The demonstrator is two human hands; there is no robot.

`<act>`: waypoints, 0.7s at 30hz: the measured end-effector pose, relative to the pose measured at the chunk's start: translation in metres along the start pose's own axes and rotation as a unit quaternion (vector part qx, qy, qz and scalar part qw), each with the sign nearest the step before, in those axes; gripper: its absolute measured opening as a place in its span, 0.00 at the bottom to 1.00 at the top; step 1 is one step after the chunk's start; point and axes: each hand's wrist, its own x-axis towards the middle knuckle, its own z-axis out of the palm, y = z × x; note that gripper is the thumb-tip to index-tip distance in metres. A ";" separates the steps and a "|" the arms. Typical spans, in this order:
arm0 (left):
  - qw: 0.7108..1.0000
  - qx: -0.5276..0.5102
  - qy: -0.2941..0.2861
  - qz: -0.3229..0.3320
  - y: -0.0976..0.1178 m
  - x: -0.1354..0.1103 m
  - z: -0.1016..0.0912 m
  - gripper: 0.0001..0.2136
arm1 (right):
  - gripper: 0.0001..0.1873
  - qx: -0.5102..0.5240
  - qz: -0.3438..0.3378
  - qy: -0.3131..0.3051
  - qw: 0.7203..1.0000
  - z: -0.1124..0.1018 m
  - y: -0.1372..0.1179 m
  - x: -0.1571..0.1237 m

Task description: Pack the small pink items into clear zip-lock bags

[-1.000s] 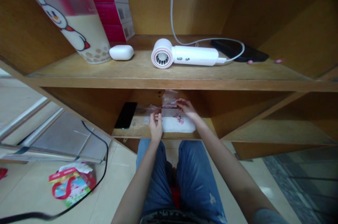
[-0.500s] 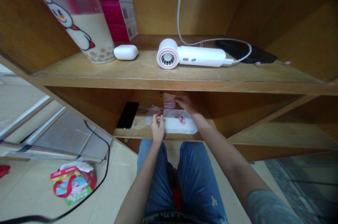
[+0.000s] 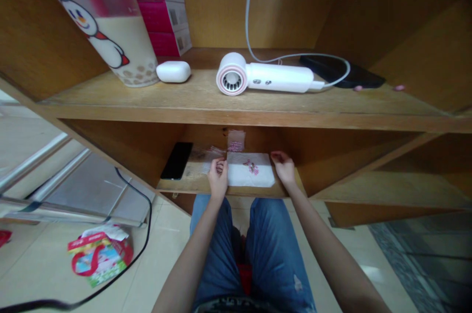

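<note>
On the lower wooden shelf (image 3: 184, 188), a white rectangular packet with pink floral print (image 3: 250, 170) lies between the 2 hands. The left hand (image 3: 217, 178) is clenched at its left edge, grasp on it unconfirmed; the right hand (image 3: 283, 168) is released and empty, just beside its right end.

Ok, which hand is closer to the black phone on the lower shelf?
Left. The left hand is beside the black phone, with a gap between them. The right hand is farther away, on the far side of the white printed packet.
</note>
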 end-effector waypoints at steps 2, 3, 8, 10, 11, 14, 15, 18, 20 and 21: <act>0.998 0.050 0.026 0.019 0.002 0.005 -0.008 0.12 | 0.12 -0.008 0.006 0.001 1.000 -0.007 0.005 -0.005; 0.994 0.095 0.045 0.029 0.002 0.009 -0.013 0.14 | 0.12 -0.009 0.010 0.005 1.000 -0.008 0.006 -0.006; 0.915 0.398 0.061 0.016 0.002 0.023 -0.029 0.28 | 0.12 -0.012 0.015 0.004 1.000 -0.007 0.007 -0.007; 0.884 0.466 0.038 0.009 0.000 0.026 -0.028 0.33 | 0.12 -0.018 0.016 -0.001 1.000 -0.006 0.007 -0.007; 0.874 0.486 0.026 0.012 -0.001 0.027 -0.026 0.34 | 0.12 -0.022 0.016 0.000 1.000 -0.007 0.007 -0.007; 0.853 0.521 -0.003 0.026 -0.004 0.028 -0.020 0.35 | 0.12 -0.026 0.016 0.004 1.000 -0.008 0.009 -0.007; 0.848 0.529 -0.008 0.031 -0.004 0.028 -0.018 0.34 | 0.12 -0.026 0.017 0.003 1.000 -0.008 0.009 -0.007; 0.839 0.543 -0.010 0.034 -0.003 0.025 -0.016 0.32 | 0.13 -0.024 0.018 -0.002 1.000 -0.008 0.010 -0.007; 0.838 0.544 -0.004 0.029 -0.003 0.022 -0.016 0.33 | 0.13 -0.024 0.018 -0.004 1.000 -0.008 0.011 -0.007; 0.839 0.544 0.000 0.028 -0.003 0.021 -0.016 0.33 | 0.13 -0.025 0.017 -0.005 1.000 -0.008 0.010 -0.007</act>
